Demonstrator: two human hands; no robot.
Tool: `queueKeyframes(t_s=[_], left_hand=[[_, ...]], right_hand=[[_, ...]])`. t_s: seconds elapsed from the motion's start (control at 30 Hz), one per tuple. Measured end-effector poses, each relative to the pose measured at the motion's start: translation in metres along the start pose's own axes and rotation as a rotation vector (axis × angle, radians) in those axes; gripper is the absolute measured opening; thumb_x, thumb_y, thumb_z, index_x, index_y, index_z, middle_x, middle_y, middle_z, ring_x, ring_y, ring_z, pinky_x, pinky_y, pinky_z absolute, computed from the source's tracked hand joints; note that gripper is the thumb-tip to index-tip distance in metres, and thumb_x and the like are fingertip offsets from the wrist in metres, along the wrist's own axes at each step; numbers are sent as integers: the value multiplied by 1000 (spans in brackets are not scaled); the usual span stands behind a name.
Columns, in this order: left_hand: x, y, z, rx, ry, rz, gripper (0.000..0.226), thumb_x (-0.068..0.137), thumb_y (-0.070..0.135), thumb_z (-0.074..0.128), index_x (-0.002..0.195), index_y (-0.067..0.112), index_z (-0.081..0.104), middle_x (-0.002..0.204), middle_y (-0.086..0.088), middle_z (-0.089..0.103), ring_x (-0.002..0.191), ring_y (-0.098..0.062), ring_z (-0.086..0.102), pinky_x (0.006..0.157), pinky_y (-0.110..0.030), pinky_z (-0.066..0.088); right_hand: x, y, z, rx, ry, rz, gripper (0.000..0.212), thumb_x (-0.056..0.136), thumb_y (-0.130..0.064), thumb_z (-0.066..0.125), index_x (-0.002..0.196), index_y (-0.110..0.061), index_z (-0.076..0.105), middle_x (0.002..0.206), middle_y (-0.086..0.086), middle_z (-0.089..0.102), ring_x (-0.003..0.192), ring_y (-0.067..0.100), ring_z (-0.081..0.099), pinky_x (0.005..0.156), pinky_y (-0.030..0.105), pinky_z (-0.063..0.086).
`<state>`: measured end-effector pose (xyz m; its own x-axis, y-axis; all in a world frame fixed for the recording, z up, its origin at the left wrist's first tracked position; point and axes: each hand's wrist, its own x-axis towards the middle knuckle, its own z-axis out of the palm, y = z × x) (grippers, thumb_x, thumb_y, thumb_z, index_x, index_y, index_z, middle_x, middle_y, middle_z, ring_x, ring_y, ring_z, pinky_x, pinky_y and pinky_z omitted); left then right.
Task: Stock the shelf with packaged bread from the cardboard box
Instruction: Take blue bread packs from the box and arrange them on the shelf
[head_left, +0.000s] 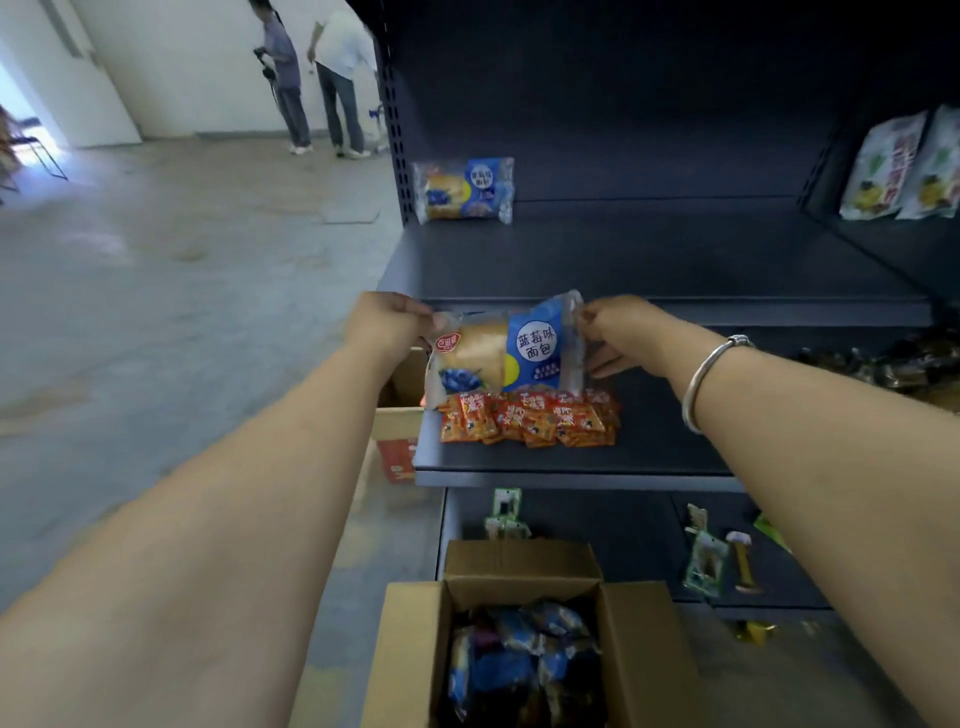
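A blue-and-clear bread packet (501, 351) hangs in the air in front of the dark shelf's front edge (675, 306). My left hand (387, 325) pinches its left end and my right hand (621, 332) pinches its right end. Another bread packet (464, 189) of the same kind stands at the far left of that shelf, against the back. The open cardboard box (415, 649) sits on the floor below, with several blue bread packets (519, 660) inside.
Orange snack sachets (530, 418) lie on the lower shelf just under the held packet. White-green bags (904, 166) stand at the shelf's right. Small hanging goods (706, 561) fill the bottom tier. A second cardboard box (400, 410) stands left of the shelving. Two people (311, 73) stand far back.
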<state>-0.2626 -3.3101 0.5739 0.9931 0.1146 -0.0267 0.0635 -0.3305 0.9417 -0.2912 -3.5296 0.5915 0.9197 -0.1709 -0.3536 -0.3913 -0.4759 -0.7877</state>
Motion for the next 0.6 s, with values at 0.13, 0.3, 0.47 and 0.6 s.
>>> queueKeyframes(t_s=[0.13, 0.3, 0.47, 0.6], left_hand=[[24, 32, -11, -9, 49, 73, 14, 77, 8, 73, 87, 5, 64, 62, -6, 58, 50, -13, 58, 36, -11, 41], [67, 60, -23, 29, 54, 166, 16, 75, 18, 77, 68, 14, 63, 44, 7, 60, 40, -1, 55, 39, -8, 39], [118, 71, -30, 75, 72, 190, 22, 79, 14, 73, 60, 18, 62, 32, 12, 55, 33, 4, 52, 50, -17, 43], [158, 77, -34, 146, 67, 205, 10, 83, 1, 65, 76, 7, 69, 56, -2, 59, 56, -17, 59, 65, -23, 46]], right_hand=[[9, -33, -12, -9, 87, -80, 29, 96, -11, 42, 120, 1, 54, 114, 21, 64, 101, 36, 65, 87, 41, 54], [33, -66, -16, -16, 189, -156, 24, 96, -12, 38, 81, -8, 57, 100, 24, 66, 92, 36, 67, 83, 44, 56], [62, -94, -14, -151, 309, -240, 28, 95, -9, 37, 97, 4, 62, 104, 22, 66, 94, 36, 66, 87, 46, 55], [95, -112, -10, -175, 353, -283, 28, 95, -9, 38, 88, 2, 63, 94, 18, 66, 76, 27, 64, 67, 34, 56]])
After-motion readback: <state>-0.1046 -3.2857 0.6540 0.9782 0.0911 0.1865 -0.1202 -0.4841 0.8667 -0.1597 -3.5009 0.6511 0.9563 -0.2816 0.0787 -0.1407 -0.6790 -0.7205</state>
